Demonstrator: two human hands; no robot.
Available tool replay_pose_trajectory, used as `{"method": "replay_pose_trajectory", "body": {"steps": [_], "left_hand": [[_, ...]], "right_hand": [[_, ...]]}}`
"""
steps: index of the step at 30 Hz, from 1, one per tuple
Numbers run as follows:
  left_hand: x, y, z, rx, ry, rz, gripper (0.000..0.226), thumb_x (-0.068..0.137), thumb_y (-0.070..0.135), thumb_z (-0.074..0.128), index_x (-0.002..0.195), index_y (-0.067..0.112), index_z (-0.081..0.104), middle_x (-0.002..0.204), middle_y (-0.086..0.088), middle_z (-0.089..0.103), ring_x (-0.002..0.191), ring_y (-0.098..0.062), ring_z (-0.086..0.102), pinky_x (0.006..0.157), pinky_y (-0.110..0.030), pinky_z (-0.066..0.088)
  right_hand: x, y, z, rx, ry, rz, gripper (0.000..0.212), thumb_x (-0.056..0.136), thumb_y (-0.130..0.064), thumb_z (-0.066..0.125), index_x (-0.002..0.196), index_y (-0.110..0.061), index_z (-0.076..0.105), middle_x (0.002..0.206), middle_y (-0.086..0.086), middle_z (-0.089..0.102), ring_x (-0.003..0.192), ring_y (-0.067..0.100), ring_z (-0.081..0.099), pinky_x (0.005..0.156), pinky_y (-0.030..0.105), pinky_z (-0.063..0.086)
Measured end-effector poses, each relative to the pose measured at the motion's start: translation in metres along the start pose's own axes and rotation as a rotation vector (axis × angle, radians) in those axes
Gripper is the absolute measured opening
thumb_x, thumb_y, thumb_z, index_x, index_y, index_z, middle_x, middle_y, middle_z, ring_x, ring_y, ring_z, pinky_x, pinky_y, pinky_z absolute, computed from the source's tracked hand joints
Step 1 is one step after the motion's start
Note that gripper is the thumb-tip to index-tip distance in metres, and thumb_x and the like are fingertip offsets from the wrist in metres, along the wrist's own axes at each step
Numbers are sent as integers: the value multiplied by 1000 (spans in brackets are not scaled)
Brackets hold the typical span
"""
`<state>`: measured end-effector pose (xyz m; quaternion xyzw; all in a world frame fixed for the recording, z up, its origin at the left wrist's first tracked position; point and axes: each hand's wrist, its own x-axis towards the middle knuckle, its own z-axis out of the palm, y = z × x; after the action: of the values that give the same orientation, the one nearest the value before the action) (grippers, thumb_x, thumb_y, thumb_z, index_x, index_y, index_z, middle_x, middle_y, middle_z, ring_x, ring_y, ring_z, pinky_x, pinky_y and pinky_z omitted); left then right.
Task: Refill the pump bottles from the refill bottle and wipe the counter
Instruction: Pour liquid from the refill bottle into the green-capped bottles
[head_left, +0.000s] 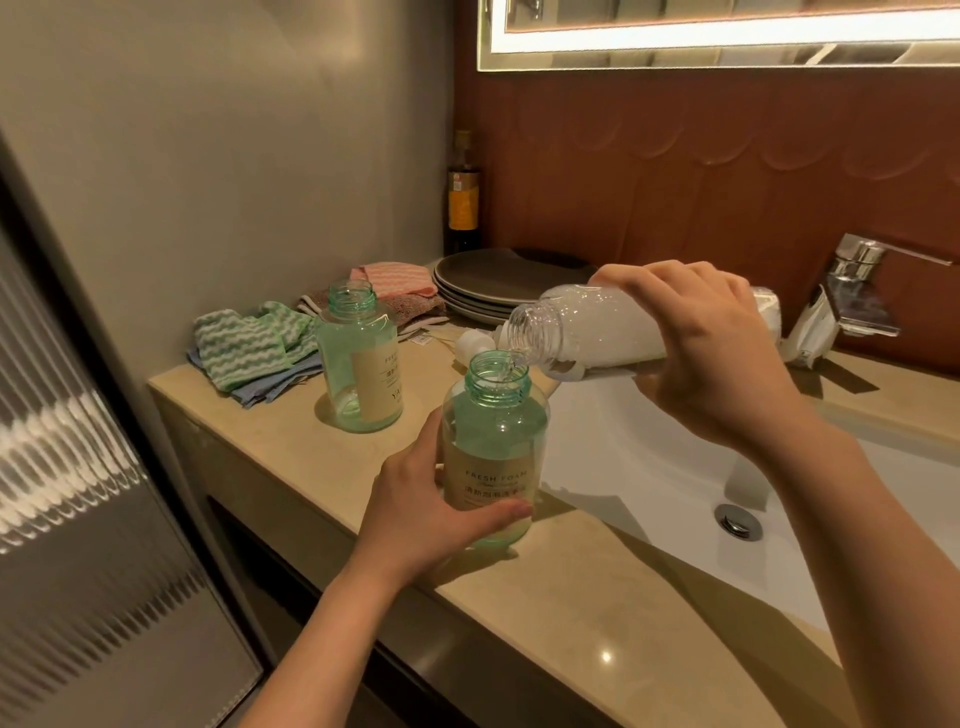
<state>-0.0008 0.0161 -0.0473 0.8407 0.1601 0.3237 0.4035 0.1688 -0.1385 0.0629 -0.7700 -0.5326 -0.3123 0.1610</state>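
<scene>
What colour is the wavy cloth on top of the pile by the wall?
The wavy cloth has green and white stripes; the head view shows it.

- A stack of dark plates (498, 280) sits at the back.
- A dark bottle with a yellow label (463, 200) stands upright in the corner just behind the plates.
- A chrome faucet (857, 280) overhangs the white sink (623, 441).
- A metal drain (737, 521) lies in the sink's bottom.
- A lit mirror (727, 36) hangs above.

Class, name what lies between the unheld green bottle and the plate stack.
Head view: folded pink and brown cloths lie between that bottle and the plates.
</scene>
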Motion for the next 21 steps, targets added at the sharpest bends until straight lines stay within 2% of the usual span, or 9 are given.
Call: {"method": "replay_pose_trajectory", "body": {"steps": [4, 12, 15, 18, 21], "left_hand": [[1, 0, 0, 5, -3, -2, 75, 43, 71, 71, 109, 56, 39, 99, 32, 57, 96, 14, 56, 76, -4, 46], [0, 0, 1, 27, 5, -1, 72, 43, 71, 70, 106, 63, 36, 95, 36, 55, 92, 14, 57, 75, -3, 46], [0, 0, 2, 37, 1, -1, 74, 42, 73, 68, 107, 59, 36, 96, 33, 56, 92, 7, 60, 79, -12, 50], [0, 1, 2, 49, 0, 19, 85, 42, 74, 67, 117, 50, 35, 97, 33, 54, 95, -2, 61, 82, -21, 53], [-1, 1, 2, 62, 6, 40, 90, 44, 74, 67, 123, 48, 32, 99, 34, 53, 97, -3, 61, 84, -27, 54]], "right_hand": [[0, 1, 1, 10, 0, 0, 80, 65, -5, 82, 130, -28, 42, 119, 9, 57, 106, 30, 49, 89, 42, 34], [0, 1, 1, 4, 13, -17, 78, 65, -2, 81, 130, -25, 45, 118, 10, 58, 104, 31, 50, 85, 36, 28], [0, 2, 0, 2, 10, -17, 80, 64, 0, 80, 129, -27, 42, 117, 9, 58, 103, 31, 50, 85, 37, 30], [0, 2, -1, 9, 1, -6, 79, 65, -2, 81, 129, -28, 41, 118, 9, 57, 106, 31, 49, 88, 43, 35], [0, 2, -1, 4, -6, 4, 77, 66, -3, 80, 130, -26, 43, 119, 10, 56, 107, 31, 48, 89, 43, 35]]}}
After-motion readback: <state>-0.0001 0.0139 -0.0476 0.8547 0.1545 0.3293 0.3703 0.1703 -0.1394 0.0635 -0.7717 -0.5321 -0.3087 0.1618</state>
